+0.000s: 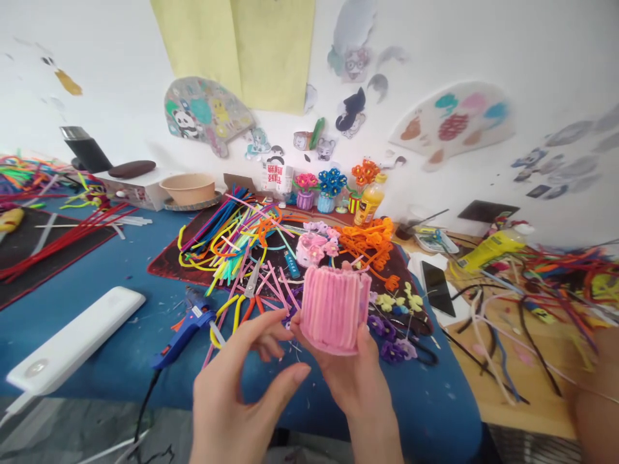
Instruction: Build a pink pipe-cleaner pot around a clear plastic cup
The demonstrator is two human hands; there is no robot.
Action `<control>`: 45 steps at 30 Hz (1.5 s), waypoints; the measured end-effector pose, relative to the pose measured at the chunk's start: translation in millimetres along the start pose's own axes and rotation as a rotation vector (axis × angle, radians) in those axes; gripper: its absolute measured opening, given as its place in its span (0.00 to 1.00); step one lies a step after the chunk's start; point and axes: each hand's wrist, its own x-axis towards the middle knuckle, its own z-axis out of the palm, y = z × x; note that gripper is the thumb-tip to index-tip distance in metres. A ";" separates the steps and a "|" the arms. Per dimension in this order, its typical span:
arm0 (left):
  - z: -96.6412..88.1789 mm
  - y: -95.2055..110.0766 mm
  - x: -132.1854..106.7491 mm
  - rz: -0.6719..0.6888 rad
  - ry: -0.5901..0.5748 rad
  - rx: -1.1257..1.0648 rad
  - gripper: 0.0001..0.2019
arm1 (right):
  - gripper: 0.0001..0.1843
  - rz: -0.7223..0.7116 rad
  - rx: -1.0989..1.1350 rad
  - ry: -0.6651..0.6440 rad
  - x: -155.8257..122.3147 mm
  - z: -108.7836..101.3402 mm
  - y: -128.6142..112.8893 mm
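A small pink pot (333, 309), its wall made of upright fuzzy pipe cleaners, is held up above the table's front part. My right hand (355, 380) grips it from below, thumb on the right side and fingers on the left. Just left of the pot, my left hand (246, 380) is empty, with thumb and fingers curved apart. Behind the pot lie pink flowers (314, 248) of the same fuzzy material. Scissors with yellow and orange handles (249, 293) lie beyond my left hand, and a blue glue gun (186, 332) rests to its left.
A bundle of coloured pipe cleaners (242, 238), orange flowers (372, 241) and purple flowers (391, 341) cover the dark mat. A white power bank (77, 341) lies at left. At the right are a phone (436, 288), a yellow bottle (493, 248) and another person's blurred arm (597, 393).
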 end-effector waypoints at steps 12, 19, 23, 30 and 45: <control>28.0 13.0 6.2 -0.117 0.027 -0.222 0.14 | 0.41 -0.023 -0.022 0.131 -4.3 -9.1 5.7; 26.9 16.2 9.2 -0.142 -0.024 -0.208 0.12 | 0.41 -0.062 -0.003 0.062 -3.3 -11.6 3.7; 25.5 17.6 11.5 -0.192 -0.039 -0.228 0.12 | 0.42 -0.079 -0.046 0.063 -2.9 -11.2 2.2; 29.2 21.8 16.0 -0.291 -0.031 -0.354 0.12 | 0.46 -0.097 -0.073 0.041 -1.2 -9.1 -2.0; 29.2 17.2 13.0 -0.304 -0.060 -0.362 0.12 | 0.52 -0.159 -0.081 0.033 1.7 -13.6 0.9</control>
